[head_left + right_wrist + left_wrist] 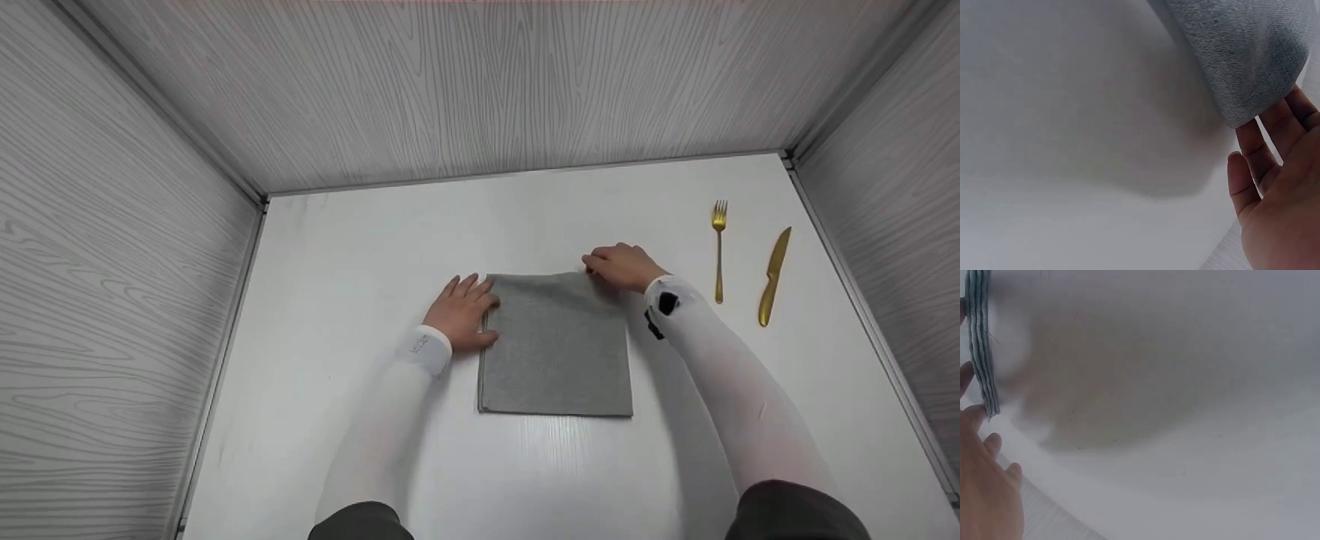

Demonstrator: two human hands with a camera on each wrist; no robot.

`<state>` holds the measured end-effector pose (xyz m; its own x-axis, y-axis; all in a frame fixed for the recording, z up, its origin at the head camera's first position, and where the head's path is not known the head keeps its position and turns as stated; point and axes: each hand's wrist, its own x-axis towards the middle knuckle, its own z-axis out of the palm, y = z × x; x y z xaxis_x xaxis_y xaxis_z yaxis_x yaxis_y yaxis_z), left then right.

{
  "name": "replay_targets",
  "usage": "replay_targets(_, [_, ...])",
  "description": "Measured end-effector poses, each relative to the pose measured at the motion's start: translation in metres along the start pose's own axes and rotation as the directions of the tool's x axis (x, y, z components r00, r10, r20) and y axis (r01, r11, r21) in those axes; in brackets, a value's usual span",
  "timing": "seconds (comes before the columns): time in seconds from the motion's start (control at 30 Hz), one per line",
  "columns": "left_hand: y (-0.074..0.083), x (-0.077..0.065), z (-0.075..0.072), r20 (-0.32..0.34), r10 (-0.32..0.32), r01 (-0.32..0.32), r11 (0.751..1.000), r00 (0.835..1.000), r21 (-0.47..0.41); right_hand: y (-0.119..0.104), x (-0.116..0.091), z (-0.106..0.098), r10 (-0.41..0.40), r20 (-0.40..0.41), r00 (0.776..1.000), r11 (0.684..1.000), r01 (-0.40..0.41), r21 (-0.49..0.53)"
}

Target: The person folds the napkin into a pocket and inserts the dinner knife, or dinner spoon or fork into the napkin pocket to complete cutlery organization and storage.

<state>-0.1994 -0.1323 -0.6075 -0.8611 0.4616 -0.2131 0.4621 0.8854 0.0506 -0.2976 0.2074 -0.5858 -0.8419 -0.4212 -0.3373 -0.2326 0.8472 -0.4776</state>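
Observation:
A grey folded cloth (555, 352) lies as a near square on the white table. My left hand (461, 315) rests with spread fingers along its upper left edge. Stacked layers of the cloth (981, 349) show beside the fingers in the left wrist view. At the far right corner, my right hand (622, 266) grips the cloth with bent fingers, and the fabric ripples there. From the right wrist, the raised corner of the cloth (1252, 56) hangs over the fingers, hiding some fingertips.
To the right on the white table (360, 247) lie a gold fork (719, 244) and a gold knife (774, 277), beyond my right forearm. Wood-grain panels (487, 90) enclose the table at the back, left and right.

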Motion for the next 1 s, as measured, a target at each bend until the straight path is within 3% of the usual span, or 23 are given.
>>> replay_targets(0.13, [-0.002, 0.000, 0.001, -0.005, 0.010, -0.010, 1.000, 1.000, -0.006, 0.007, -0.004, 0.001, 0.015, -0.048, 0.999, 0.998, -0.018, -0.052])
replay_targets(0.27, [-0.003, 0.000, 0.003, 0.014, -0.002, 0.002, 1.000, 1.000, -0.027, 0.015, -0.007, 0.001, 0.059, -0.084, 0.995, 0.998, -0.062, -0.027])
replay_targets(0.43, [-0.004, 0.001, 0.004, 0.027, -0.013, 0.014, 0.998, 1.000, -0.059, 0.016, -0.010, 0.000, 0.072, -0.073, 0.995, 0.997, -0.072, 0.004])
replay_targets(0.63, [-0.003, 0.002, 0.003, 0.041, -0.005, 0.008, 0.997, 0.999, -0.074, 0.013, -0.009, -0.003, 0.067, -0.038, 0.997, 0.998, -0.067, -0.007])
replay_targets(1.0, [-0.003, 0.003, 0.002, 0.055, -0.014, 0.017, 0.998, 0.998, -0.056, 0.022, -0.013, -0.004, 0.017, -0.111, 0.994, 1.000, -0.017, -0.002])
